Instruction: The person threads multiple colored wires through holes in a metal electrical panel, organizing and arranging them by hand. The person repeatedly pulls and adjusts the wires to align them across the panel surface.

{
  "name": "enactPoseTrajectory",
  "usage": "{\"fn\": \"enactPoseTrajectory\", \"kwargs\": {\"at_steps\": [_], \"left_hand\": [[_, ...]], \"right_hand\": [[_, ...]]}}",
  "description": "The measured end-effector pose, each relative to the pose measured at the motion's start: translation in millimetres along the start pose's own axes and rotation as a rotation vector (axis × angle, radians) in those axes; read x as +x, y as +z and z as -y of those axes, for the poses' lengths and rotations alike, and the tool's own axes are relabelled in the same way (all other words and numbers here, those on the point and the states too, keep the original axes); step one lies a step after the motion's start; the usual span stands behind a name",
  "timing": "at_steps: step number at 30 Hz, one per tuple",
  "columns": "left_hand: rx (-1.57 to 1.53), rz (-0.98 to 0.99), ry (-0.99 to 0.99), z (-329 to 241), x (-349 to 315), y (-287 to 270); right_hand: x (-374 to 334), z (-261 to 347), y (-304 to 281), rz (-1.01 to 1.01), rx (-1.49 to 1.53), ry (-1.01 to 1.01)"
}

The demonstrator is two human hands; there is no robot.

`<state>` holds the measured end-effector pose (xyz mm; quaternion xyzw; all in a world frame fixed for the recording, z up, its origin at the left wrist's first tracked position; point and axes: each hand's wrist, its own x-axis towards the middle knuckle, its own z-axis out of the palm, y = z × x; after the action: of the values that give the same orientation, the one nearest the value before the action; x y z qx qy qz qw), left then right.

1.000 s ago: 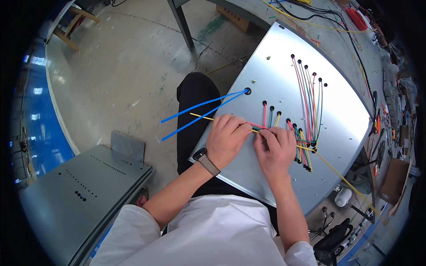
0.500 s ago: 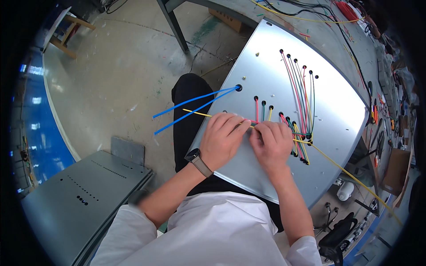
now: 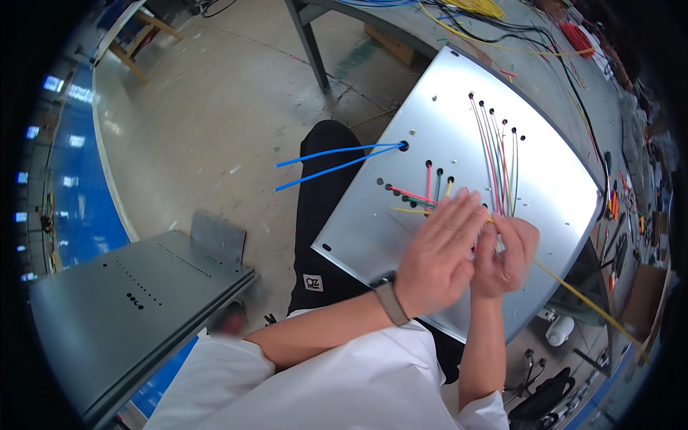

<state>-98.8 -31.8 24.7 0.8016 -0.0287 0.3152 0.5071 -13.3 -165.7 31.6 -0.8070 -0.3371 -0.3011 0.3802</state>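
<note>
A grey metal panel (image 3: pixel 373 244) with rows of holes lies tilted across my lap and against the bench. My left hand (image 3: pixel 441 251), with a watch strap on its wrist, lies with straight fingers over the wires in the panel's middle. Beside it, my right hand (image 3: pixel 505 258) pinches a yellow wire (image 3: pixel 555 276), which trails off to the lower right. A yellow wire end (image 3: pixel 408 211) pokes out left of my left hand. Red wires (image 3: pixel 408 193) and green ones run between holes. Beneath my hands, the holes and wires are mostly hidden.
Two blue wires (image 3: pixel 337 152) stick out of a hole over the panel's left edge. A second perforated panel (image 3: pixel 93 308) stands at the lower left. On the grey bench (image 3: pixel 459 36) lie a yellow wire coil (image 3: pixel 476 7), black cables and tools. A white fan-like object (image 3: pixel 559 331) is below right.
My left hand has moved right, close against my right hand, uncovering holes and wires at the panel's left. The yellow wire end has drawn right, onto the panel. The view has shifted slightly.
</note>
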Motion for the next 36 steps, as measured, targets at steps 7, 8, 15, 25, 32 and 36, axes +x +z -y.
{"fn": "enactPoseTrajectory", "kwargs": {"at_steps": [7, 8, 15, 25, 32, 36], "left_hand": [[-0.166, -0.051, 0.031, -4.5, -4.8, 27.6], [-0.170, -0.048, 0.038, -2.3, -5.6, 26.6], [-0.233, -0.046, 0.021, 9.0, -10.2, 22.8], [-0.379, -0.046, -0.006, 18.9, -31.0, 12.5], [-0.403, 0.030, 0.000, 21.2, -47.6, -4.2], [-0.365, 0.101, -0.012, 21.5, -51.8, -21.5]], "right_hand": [[-8.9, 0.2, -12.3, -0.072, 0.088, 0.125], [-9.5, 0.0, -12.6, -0.059, 0.070, 0.112], [-10.7, 0.1, -7.4, -0.016, 0.004, 0.030], [-24.1, 3.4, -13.8, 0.086, 0.054, -0.114], [-35.2, 16.6, -29.8, 0.202, 0.126, -0.112], [-39.3, 18.3, -33.9, 0.259, 0.194, -0.096]]}}
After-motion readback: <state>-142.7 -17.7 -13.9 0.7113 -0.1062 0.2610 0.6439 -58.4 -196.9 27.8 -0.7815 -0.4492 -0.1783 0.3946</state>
